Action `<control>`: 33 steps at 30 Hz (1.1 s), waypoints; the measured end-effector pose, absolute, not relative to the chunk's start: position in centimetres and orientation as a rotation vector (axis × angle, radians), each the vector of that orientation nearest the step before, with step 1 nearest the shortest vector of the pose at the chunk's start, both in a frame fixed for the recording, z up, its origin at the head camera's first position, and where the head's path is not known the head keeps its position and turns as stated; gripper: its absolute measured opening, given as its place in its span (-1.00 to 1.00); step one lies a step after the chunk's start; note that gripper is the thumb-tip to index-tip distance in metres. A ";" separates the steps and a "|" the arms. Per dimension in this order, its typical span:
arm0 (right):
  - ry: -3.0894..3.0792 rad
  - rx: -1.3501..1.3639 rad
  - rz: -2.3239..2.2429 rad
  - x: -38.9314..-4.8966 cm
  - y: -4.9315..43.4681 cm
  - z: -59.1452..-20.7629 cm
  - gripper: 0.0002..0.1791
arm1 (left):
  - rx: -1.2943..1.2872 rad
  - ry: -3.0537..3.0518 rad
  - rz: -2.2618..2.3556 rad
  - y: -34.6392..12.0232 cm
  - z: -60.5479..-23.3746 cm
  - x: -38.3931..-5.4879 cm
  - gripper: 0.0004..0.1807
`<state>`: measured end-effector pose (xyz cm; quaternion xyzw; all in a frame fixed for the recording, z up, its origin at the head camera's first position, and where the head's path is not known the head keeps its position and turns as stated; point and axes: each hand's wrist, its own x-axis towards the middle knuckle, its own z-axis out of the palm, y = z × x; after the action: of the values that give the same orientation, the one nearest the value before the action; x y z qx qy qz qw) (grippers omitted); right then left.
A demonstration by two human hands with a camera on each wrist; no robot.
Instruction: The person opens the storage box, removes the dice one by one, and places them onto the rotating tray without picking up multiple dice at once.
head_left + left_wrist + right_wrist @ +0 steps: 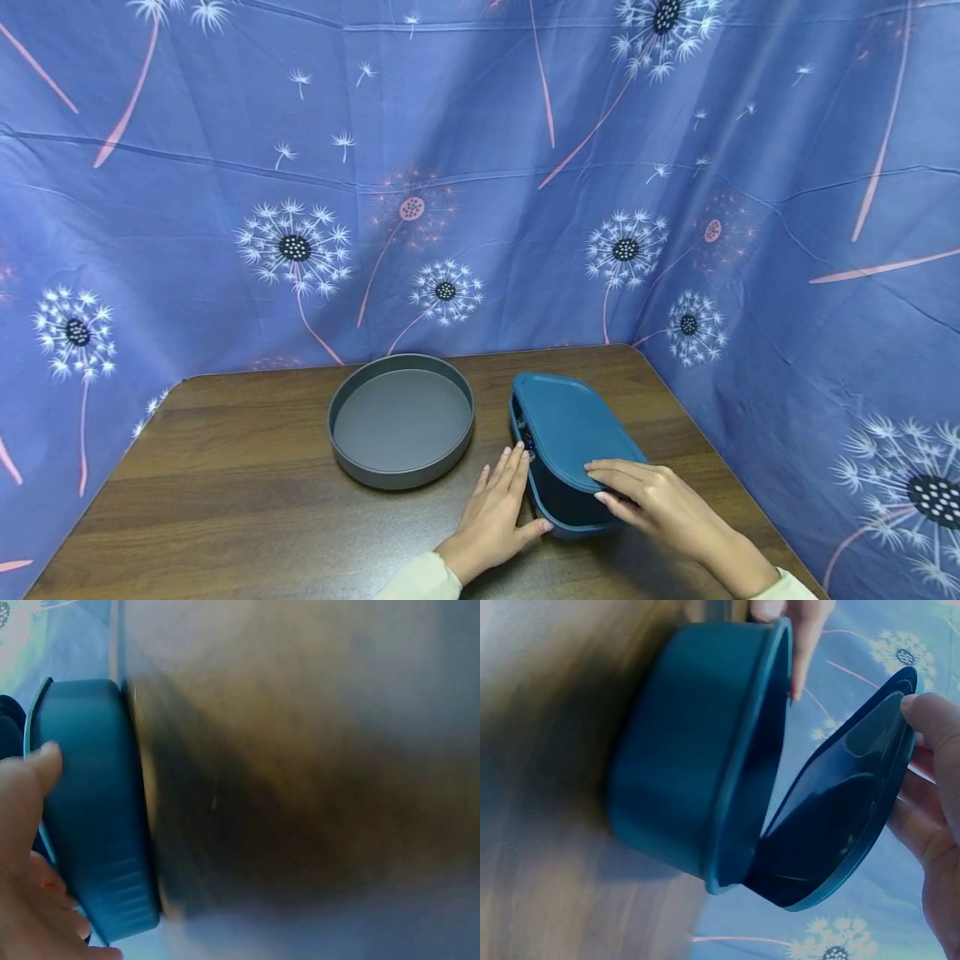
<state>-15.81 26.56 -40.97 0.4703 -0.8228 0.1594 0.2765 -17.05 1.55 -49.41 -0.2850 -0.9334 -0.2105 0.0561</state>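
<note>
A deep blue-teal box (pixel 686 750) with rounded corners stands on the table, its matching lid (pixel 573 425) tilted up on the near side. My right hand (pixel 667 508) pinches the lid's near right edge, thumb on the underside and fingers on top, as the right wrist view shows. Against the box's left rim lies my left hand (pixel 491 517), its fingers straight and its thumb on the outer wall in the left wrist view. Through the gap under the lid, small dark and shiny contents (pixel 527 440) peek out; the lid hides the rest.
A round dark grey pan (pixel 400 478) with a low wall sits left of the box. The brown wooden table (pixel 225 483) backs onto a blue dandelion-print cloth (pixel 510 217), which also hangs along both sides.
</note>
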 end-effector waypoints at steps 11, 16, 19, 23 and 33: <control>-2.228 1.211 0.554 -16.0 27.2 -39.2 -0.68 | -0.862 -2.923 -0.585 1.8 -48.3 -17.2 0.03; -2.163 1.167 0.500 -16.4 27.3 -38.7 -0.76 | -0.854 -2.917 -0.552 1.9 -48.4 -17.2 0.04; -2.128 1.129 0.413 -16.5 27.1 -38.5 -0.68 | -0.848 -2.919 -0.544 2.0 -48.3 -17.2 0.04; -2.133 1.086 0.287 -16.5 26.9 -38.1 -0.60 | -0.839 -2.932 -0.534 2.0 -48.3 -17.2 0.05; -2.063 1.165 0.184 -17.1 26.5 -36.9 -0.57 | -0.837 -2.934 -0.515 2.0 -48.0 -17.0 0.06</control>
<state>-17.12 26.55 -36.86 0.4549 -0.8054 0.0719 0.3731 -17.04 2.05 -48.02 -0.2703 -0.9480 -0.1663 0.0236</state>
